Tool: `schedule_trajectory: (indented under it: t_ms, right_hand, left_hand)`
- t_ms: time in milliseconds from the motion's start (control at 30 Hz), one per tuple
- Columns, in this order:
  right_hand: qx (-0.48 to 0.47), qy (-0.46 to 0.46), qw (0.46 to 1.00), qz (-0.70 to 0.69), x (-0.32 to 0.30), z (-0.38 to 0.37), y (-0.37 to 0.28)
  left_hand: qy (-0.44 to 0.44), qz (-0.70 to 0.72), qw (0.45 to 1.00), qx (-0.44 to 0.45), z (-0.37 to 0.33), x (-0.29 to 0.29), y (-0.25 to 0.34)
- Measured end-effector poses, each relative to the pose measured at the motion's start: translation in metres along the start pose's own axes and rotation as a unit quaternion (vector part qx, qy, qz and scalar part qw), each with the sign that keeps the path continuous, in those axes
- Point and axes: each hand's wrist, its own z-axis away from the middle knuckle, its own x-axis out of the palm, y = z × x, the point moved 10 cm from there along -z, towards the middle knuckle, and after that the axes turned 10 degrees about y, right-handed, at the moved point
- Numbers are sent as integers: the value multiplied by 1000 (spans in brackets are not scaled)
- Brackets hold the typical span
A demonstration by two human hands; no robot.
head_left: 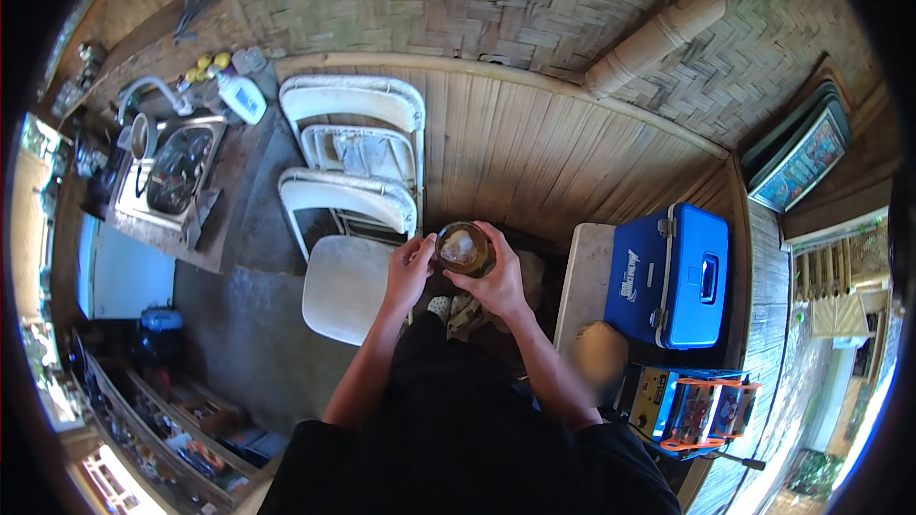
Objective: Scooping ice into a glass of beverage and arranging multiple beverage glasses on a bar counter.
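In front of my body I hold a round glass (pixel 462 246), seen from above. Its contents look brownish, with a whitish lump in the middle; I cannot tell exactly what they are. My right hand (pixel 502 281) curves around the glass's right side, thumb below and fingers above. On the other side, my left hand (pixel 409 272) has its thumb and fingertips closed at the rim. Just left of my left hand is a white folding chair (pixel 348 286), its seat close to my forearm. A patterned shoe (pixel 439 306) shows below the glass.
A second white folding chair (pixel 353 100) stands behind the first. On the right, a blue cooler box (pixel 682 277) rests on a pale surface (pixel 584 272), with blue-and-orange equipment (pixel 701 412) nearer me. A sink (pixel 181 167) and white bottle (pixel 241 98) are at far left.
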Motion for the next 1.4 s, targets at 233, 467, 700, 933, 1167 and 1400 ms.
schedule_trajectory:
  t_ms: [233, 467, 700, 933, 1167, 1400]
  right_hand:
    - [-17, -63, 998, -17, 17, 6, -17]
    - [-22, -131, 991, -8, 38, 7, -26]
    - [-34, -199, 978, -55, 82, 11, -36]
    - [-71, -277, 957, -47, 164, 31, -48]
    - [-132, -325, 933, -78, 262, 70, -95]
    - [-127, -386, 909, -94, 384, 130, -161]
  left_hand:
    - [95, -17, 993, 71, 23, -38, 35]
    - [152, -59, 980, 117, 46, -82, 54]
    - [181, -186, 965, 36, 84, -139, 3]
    - [250, -95, 962, 64, 111, -211, -10]
    - [281, -73, 948, 126, 126, -297, 29]
    - [323, 11, 932, 164, 162, -430, 61]
